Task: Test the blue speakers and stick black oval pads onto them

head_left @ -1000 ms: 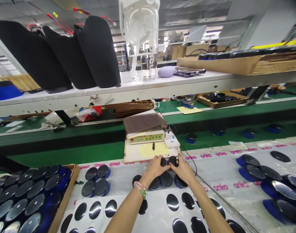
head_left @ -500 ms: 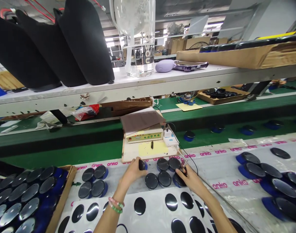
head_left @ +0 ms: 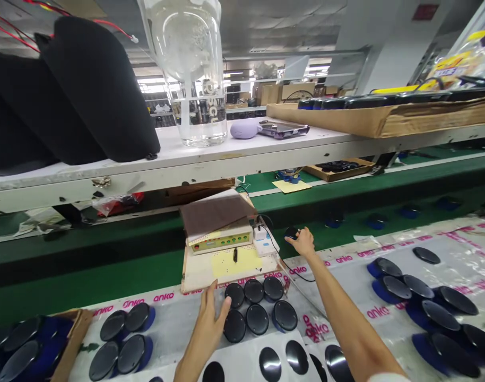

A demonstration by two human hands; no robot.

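My right hand [head_left: 304,243] reaches over the green belt, thumb and fingers closed on a round black-topped puck [head_left: 292,233]. Its underside is hard to make out there. My left hand [head_left: 209,324] is open, thumb and fingers apart, beside a cluster of several black-topped round pucks [head_left: 257,319] on the plastic-covered bench. Its thumb lies close to the leftmost pucks; I cannot tell whether it touches them. In front of the cluster lies a white sheet [head_left: 242,356] bearing black round discs [head_left: 270,364].
More blue-sided pucks stand at left [head_left: 131,354] and right [head_left: 437,317]; others fill a cardboard box [head_left: 78,339]. Behind the cluster sits a board with a control box [head_left: 221,241] and cable. A shelf [head_left: 242,159] above carries a water jug [head_left: 198,119], a phone [head_left: 284,129] and black covers.
My right hand has moved from the cluster out to the belt and grasped a puck. My left hand has let go of its puck, which now stands in the cluster. The view has shifted.
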